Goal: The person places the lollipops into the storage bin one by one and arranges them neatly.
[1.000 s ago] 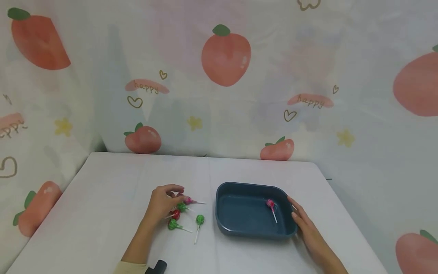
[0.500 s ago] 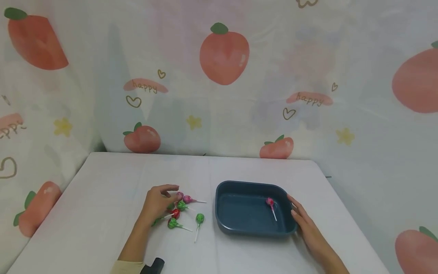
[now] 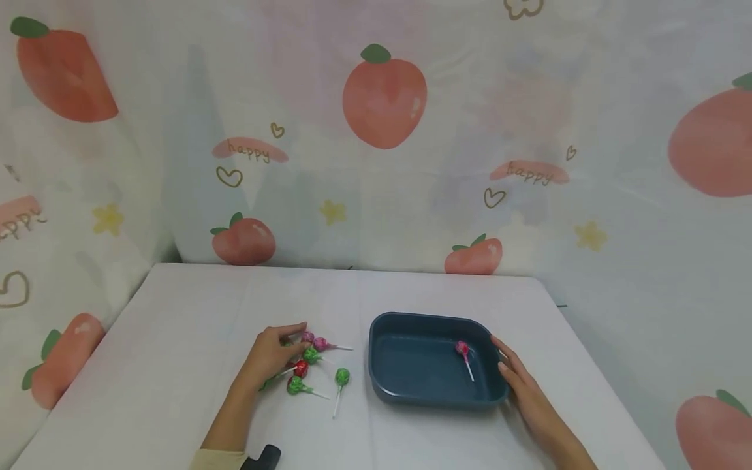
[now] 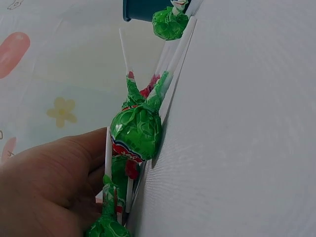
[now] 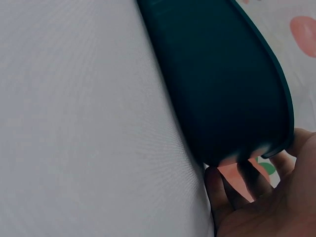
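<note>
My left hand [image 3: 270, 356] is over the left edge of a cluster of wrapped lollipops, thumb and forefinger apart beside a pink lollipop [image 3: 308, 337]. A second pink lollipop [image 3: 320, 344] lies just right of it. Close to the palm in the left wrist view are a green lollipop [image 4: 136, 131] and another green one at the bottom edge. A red lollipop [image 3: 301, 368] lies nearer me among several greens. My right hand [image 3: 529, 385] touches the right end of a dark blue rectangular tub [image 3: 411, 398], fingertips at its rim and outer wall. One pink lollipop [image 3: 461, 348] lies inside the tub.
A lone green lollipop [image 3: 342, 376] lies between the cluster and the tub. The white tabletop [image 3: 194, 326] ends at a peach-printed backdrop [image 3: 382, 215] behind and at both sides. A black wrist strap [image 3: 262, 459] shows by the left sleeve.
My left hand first draws back slightly to the left, uncovering more lollipops, then its fingers come down nearer the pink one. The right hand and the tub hold their place.
</note>
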The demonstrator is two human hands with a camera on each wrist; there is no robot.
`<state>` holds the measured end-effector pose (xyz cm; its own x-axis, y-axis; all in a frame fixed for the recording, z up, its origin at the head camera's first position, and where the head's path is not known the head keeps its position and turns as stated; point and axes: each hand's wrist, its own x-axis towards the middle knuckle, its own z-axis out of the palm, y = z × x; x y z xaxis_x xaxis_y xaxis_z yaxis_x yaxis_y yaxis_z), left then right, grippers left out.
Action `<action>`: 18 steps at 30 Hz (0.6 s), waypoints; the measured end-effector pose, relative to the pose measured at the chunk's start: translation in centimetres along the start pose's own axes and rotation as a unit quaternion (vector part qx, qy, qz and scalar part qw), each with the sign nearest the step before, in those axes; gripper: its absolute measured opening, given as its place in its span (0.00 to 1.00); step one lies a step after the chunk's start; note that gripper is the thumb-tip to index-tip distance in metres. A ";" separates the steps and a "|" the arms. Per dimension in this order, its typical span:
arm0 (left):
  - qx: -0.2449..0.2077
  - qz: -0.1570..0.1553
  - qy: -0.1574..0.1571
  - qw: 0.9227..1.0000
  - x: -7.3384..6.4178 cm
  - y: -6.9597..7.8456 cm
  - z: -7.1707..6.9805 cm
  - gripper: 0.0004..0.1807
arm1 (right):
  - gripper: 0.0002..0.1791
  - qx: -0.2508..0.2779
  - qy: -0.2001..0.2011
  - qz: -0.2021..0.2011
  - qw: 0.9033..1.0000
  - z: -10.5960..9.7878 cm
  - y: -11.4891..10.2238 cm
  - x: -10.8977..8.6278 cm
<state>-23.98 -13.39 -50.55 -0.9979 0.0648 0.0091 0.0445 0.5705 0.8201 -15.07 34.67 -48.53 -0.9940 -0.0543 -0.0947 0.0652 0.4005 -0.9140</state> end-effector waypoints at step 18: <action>-0.011 0.002 0.016 1.000 -0.3 0.1 0.3 0.16 | 0.32 0.013 0.001 -0.011 1.000 0.0 0.5 0.1</action>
<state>-23.67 -13.09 -50.61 -0.9987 0.0412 0.0311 0.0487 0.5526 0.8320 -15.11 34.85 -49.03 -0.9954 -0.0606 -0.0739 0.0458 0.3755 -0.9257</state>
